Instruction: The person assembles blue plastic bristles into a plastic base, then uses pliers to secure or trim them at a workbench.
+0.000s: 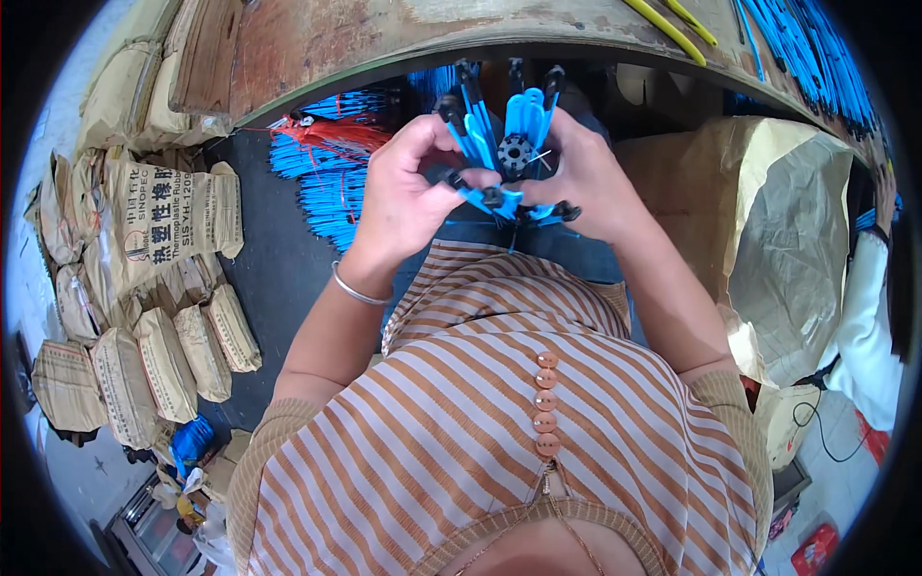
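Between my two hands, below the table edge, is a ring of folded blue strips (pixel 524 113) with black tips, set around a round black slotted hub (pixel 515 152). My left hand (pixel 399 197) has its thumb and fingers closed on the strips at the left side. At the right, my right hand (pixel 591 182) grips the hub side, its fingers partly hidden behind the strips. A thin pale pin-like piece (pixel 535 156) sticks out between the hub and my right thumb.
Ahead stands a worn wooden table (pixel 307 53) bearing yellow-handled pliers (pixel 669 31) and loose blue strips (pixel 812 48). Blue bundles (pixel 331 202) with red ties (pixel 336 132) lie left. Brown sacks (pixel 178 226) are stacked farther left. A large paper bag (pixel 783 240) and another person's white sleeve (pixel 867 312) are right.
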Tool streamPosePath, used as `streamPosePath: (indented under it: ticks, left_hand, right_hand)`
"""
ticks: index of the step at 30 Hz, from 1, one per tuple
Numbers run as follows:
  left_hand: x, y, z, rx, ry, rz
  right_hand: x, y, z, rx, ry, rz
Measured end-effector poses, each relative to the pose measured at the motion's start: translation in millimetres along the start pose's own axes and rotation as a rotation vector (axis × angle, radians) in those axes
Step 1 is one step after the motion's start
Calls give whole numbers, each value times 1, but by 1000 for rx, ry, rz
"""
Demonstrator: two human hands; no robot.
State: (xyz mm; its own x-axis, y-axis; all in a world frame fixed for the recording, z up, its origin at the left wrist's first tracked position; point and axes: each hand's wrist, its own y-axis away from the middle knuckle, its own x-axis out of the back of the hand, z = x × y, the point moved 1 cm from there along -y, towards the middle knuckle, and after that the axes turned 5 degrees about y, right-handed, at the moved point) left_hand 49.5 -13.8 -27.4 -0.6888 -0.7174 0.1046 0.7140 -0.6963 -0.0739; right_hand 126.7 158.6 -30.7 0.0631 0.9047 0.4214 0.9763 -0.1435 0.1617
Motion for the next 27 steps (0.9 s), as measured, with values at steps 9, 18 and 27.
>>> streamPosePath:
  ticks: [9, 18, 27]
  left_hand:
    - [-11, -11, -1, -120, -148, -86]
    - [-17, -5, -7, 120, -33, 73]
    - [-19, -6, -6, 172, 271, 63]
  right_hand:
    - [-7, 7, -6, 35, -47, 30]
    - [-5, 19, -6, 167, 190, 474]
    - [-5, 13, 2, 52, -162, 72]
